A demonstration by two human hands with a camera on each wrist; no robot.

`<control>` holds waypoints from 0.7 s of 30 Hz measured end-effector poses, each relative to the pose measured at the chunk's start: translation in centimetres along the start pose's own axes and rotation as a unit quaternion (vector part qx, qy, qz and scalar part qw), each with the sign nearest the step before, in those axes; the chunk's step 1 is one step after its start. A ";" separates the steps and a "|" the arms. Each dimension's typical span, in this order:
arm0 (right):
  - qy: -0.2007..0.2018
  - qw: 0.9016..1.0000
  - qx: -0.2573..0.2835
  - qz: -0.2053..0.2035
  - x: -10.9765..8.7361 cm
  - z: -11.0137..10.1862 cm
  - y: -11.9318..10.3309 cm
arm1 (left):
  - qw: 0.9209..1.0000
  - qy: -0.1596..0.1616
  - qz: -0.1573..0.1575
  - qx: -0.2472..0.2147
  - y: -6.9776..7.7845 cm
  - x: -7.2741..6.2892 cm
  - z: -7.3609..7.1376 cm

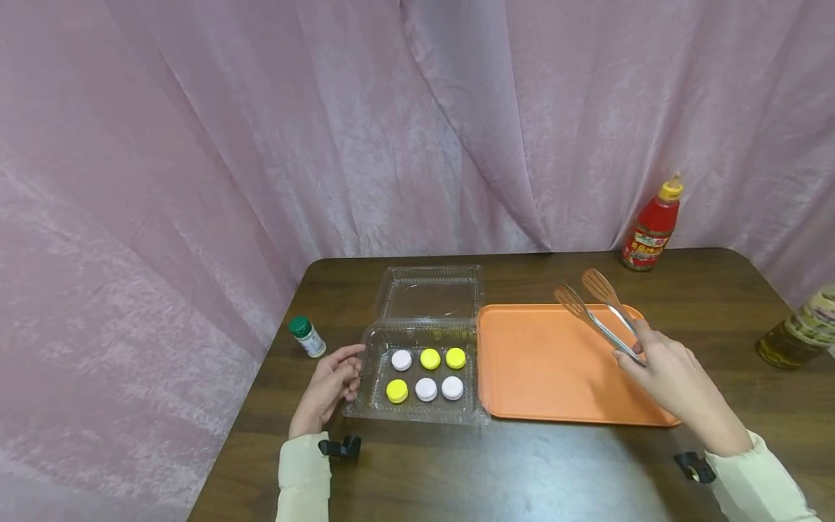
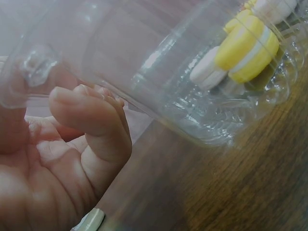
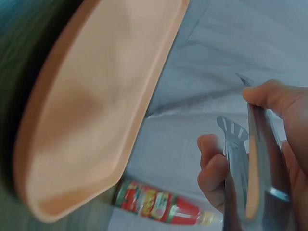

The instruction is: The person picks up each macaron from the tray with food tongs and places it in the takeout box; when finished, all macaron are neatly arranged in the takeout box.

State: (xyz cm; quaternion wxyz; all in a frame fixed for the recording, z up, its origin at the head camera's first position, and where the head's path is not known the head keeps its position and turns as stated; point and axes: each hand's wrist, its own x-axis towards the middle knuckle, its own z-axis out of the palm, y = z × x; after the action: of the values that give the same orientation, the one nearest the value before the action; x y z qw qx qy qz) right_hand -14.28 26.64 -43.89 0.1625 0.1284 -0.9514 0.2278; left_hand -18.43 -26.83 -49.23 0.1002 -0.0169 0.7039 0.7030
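Note:
A clear plastic clamshell container (image 1: 372, 415) lies on the table with its lid folded back. Inside sit three yellow macarons (image 1: 396, 391) and three white macarons (image 1: 426, 390) in two rows. At the container's left edge, my left hand (image 1: 331, 386) holds the rim with bent fingers; a yellow macaron (image 2: 252, 50) shows through the plastic beyond it. My right hand (image 1: 672, 370) grips metal food tongs (image 1: 613, 335) with brown slotted heads. The tongs' arms are spread, with nothing between their heads, above the right part of an orange tray (image 1: 541, 362).
Left of the container stands a small green-capped bottle (image 1: 307, 337). A red sauce bottle (image 1: 651, 228) with a yellow cap is at the back right. A jar of dark oil-like liquid (image 1: 799, 333) stands near the right edge. Pink curtains (image 1: 391, 145) hang behind the table.

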 end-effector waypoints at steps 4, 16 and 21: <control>0.010 1.000 0.000 0.014 -0.5 -0.5 1.4 | 1.000 -0.004 -0.001 -0.002 0.1 0.0 0.0; 0.011 0.993 -0.008 0.116 -1.9 -1.9 5.1 | 1.000 -0.007 -0.003 -0.004 0.2 -0.2 0.0; 0.016 0.990 -0.019 0.139 -2.6 -1.9 6.3 | 1.000 -0.001 -0.008 -0.009 0.1 0.0 0.0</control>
State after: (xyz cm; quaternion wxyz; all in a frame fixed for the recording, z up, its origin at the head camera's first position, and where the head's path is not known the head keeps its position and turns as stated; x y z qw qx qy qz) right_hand -13.46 33.41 -45.66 0.1467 -0.0117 -0.9615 0.2319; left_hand -18.43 -26.79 -49.13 0.1061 -0.0229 0.6976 0.7082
